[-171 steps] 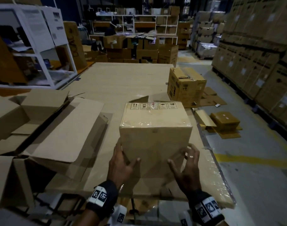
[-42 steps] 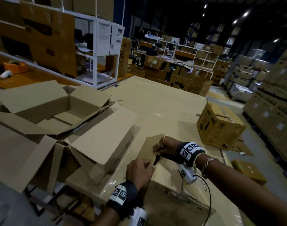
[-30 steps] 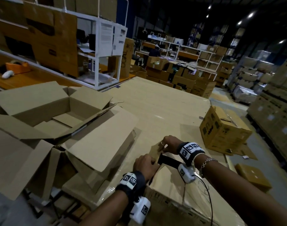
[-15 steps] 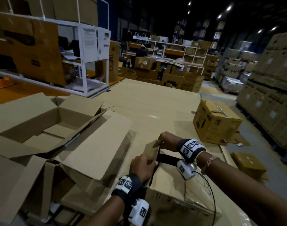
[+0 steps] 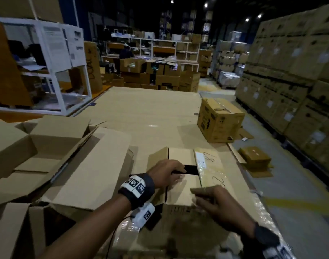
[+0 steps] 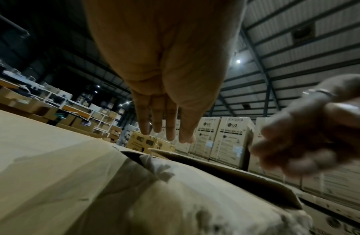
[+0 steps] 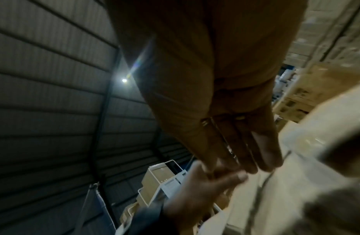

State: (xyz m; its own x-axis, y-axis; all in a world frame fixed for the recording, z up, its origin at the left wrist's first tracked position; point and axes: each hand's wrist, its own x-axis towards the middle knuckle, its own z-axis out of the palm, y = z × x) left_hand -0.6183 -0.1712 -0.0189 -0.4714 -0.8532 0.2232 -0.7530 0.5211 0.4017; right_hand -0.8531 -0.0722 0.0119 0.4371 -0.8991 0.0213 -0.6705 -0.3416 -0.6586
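Note:
A brown cardboard box [image 5: 210,176] with clear tape and handwriting on its right top flap stands at the near edge of the table. A dark gap shows between its top flaps. My left hand [image 5: 167,173] rests on the left flap at the edge of that gap. In the left wrist view its fingers [image 6: 165,127] are straight above the flap [image 6: 54,159]. My right hand [image 5: 214,202], blurred and wearing a ring, lies flat over the near flap and points left. The right wrist view shows its fingers [image 7: 245,151] straight, close to the left hand [image 7: 205,187]. Neither hand holds anything.
A large open empty carton [image 5: 47,146] lies at the left of the cardboard-covered table [image 5: 150,109]. A closed printed box [image 5: 218,120] stands at the table's far right edge. A flattened box [image 5: 253,157] lies on the floor. Stacked cartons [image 5: 290,71] line the right; a white rack [image 5: 47,62] stands far left.
My right hand has come back from the far flap to the box's near right side. My left hand has shifted onto the left flap. The raised flap now lies lower.

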